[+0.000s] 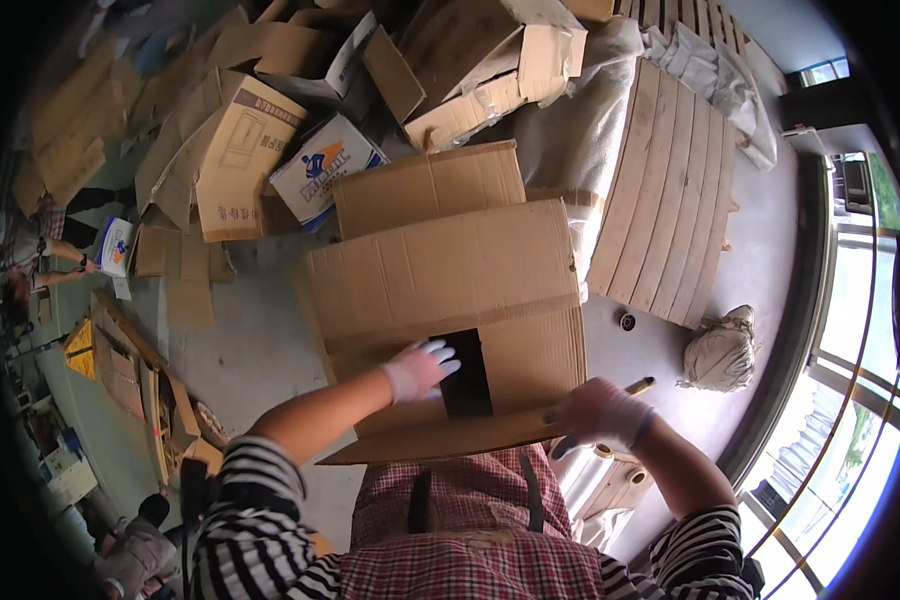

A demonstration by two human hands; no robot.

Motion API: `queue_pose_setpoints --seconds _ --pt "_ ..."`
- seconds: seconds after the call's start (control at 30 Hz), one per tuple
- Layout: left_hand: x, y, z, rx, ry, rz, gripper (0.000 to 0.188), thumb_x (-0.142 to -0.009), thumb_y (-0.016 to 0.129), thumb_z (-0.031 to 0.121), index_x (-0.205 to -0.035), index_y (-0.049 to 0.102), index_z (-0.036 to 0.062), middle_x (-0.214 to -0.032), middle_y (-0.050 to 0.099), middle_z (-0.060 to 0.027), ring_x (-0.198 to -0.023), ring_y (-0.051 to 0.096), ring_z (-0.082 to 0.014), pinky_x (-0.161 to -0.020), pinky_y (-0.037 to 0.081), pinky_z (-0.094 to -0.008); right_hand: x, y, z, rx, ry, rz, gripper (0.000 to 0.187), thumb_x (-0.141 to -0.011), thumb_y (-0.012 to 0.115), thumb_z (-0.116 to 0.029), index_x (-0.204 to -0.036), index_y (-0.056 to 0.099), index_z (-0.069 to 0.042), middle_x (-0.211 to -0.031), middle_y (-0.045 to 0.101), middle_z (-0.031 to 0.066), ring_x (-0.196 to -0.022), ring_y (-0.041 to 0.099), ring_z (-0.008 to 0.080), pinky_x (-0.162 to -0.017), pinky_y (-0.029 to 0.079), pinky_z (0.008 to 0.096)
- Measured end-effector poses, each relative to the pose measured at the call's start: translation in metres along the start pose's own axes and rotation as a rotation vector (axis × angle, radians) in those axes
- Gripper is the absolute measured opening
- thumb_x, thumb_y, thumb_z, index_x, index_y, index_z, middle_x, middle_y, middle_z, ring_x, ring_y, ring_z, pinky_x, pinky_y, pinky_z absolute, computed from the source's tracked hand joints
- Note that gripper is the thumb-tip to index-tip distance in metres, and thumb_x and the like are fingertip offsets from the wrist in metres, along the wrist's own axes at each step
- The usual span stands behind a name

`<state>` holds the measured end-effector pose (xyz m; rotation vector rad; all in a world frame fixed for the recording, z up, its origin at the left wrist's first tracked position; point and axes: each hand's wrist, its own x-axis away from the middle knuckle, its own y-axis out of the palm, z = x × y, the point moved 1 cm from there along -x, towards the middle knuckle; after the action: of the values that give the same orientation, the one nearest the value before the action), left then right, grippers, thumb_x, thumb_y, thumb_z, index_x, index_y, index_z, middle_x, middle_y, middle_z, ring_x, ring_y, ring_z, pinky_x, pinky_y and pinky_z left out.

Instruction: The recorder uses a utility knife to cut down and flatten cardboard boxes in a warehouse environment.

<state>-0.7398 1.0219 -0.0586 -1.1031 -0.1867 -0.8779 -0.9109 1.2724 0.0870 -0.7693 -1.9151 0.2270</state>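
A large brown cardboard box (440, 275) stands in front of me with its flaps folded out. Between its inner flaps shows a dark gap (467, 372). My left hand (420, 372), in a pale glove, lies over the gap's left edge with fingers stretched out. At the right end of the near flap (450, 440) is my right hand (606, 412), also gloved and closed. A slim stick-like tool (640, 385) with a dark and yellowish end sticks out beside that hand; its kind is unclear. Part of the right fingers is hidden.
Opened cartons (245, 155) and a white-blue box (325, 165) are piled beyond. A wooden slatted pallet (660, 190) stands right, near a tied sack (722, 350). On the left, a person (55, 245) holds another white-blue box (116, 246); another person (135, 555) is lower left.
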Motion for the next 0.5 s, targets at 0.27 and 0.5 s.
queue_pose_setpoints --seconds 0.27,0.5 --pt "-0.007 -0.033 0.015 -0.388 -0.120 -0.396 0.043 -0.075 0.075 0.047 -0.101 0.074 0.0133 -0.104 0.071 -0.0073 -0.116 0.057 -0.0263 -0.104 0.038 -0.0468 -0.019 -0.025 -0.076 0.220 0.076 0.303 0.013 -0.082 0.061 -0.014 -0.088 0.072 -0.010 -0.079 0.069 0.0030 -0.081 0.070 0.0262 -0.065 0.058 0.0368" --pt "0.166 -0.154 0.051 -0.623 -0.046 -0.235 0.026 -0.072 0.076 0.043 -0.089 0.075 0.0242 -0.090 0.071 0.0022 -0.096 0.065 -0.0185 -0.088 0.043 -0.0424 0.049 -0.043 -0.198 0.139 0.161 0.235 0.013 -0.085 0.058 -0.020 -0.087 0.069 -0.015 -0.076 0.069 0.0056 -0.076 0.071 0.0265 -0.063 0.058 0.0407"
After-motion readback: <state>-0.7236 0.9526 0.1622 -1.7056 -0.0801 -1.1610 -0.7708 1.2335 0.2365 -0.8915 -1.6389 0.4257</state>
